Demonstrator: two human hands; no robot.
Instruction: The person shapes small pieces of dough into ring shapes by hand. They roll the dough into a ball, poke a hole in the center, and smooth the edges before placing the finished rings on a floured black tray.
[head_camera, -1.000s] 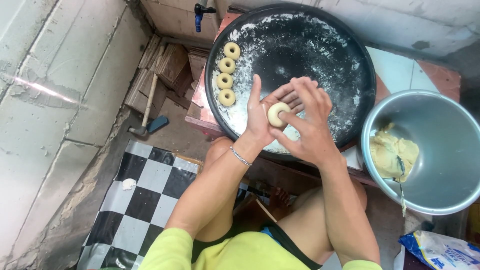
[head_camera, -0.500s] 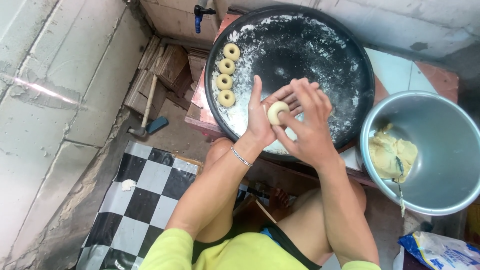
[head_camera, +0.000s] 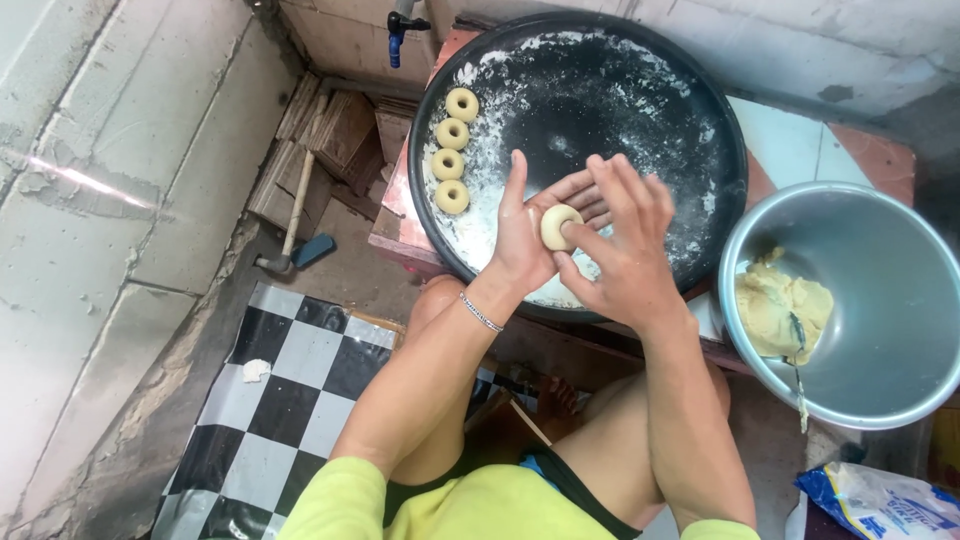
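Observation:
A small round piece of pale dough (head_camera: 558, 226) lies on the open palm of my left hand (head_camera: 530, 235), which carries a thin bracelet at the wrist. My right hand (head_camera: 622, 250) presses a fingertip into the middle of the dough. Both hands hover over the near edge of a large round black tray (head_camera: 640, 110) dusted with white flour. Several ring-shaped dough pieces (head_camera: 454, 150) lie in a column on the tray's left side.
A metal bowl (head_camera: 880, 260) at the right holds a lump of yellow dough (head_camera: 782, 312) and a utensil. A hammer (head_camera: 290, 230) lies on the floor at the left near wooden planks. A checkered mat (head_camera: 290, 390) covers the floor; a plastic bag (head_camera: 890, 500) sits at the bottom right.
My right hand's fingers have lifted and spread, and a fingertip now pushes into the dough's centre. The left hand still cups the dough in the same place.

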